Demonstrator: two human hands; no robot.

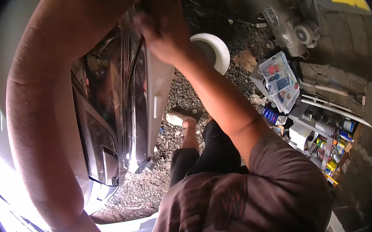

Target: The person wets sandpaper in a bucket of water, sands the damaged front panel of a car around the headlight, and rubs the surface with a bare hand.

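A pale car [157, 80] stands on my left, with dark side windows [101, 84], a door handle [156, 106] and a side mirror [111, 165]. My left arm reaches over its roof. At the top edge of the view, my left hand [113, 3] is dark and partly cut off, with one digit pointing right; what it touches is hidden. My right hand [163, 30] is by the upper part of the car's side, close to my left hand. Its fingers stretch upward, somewhat blurred, and the thumb stands apart. No held object shows in it.
Behind my right forearm is a white bucket [221, 51] on gravel [183, 87]. Newspaper [281, 83] lies above a rack of cans and bottles [329, 146] to the right. White poles [337, 110] lie beside it. Farther up stands a machine with a round motor [303, 34].
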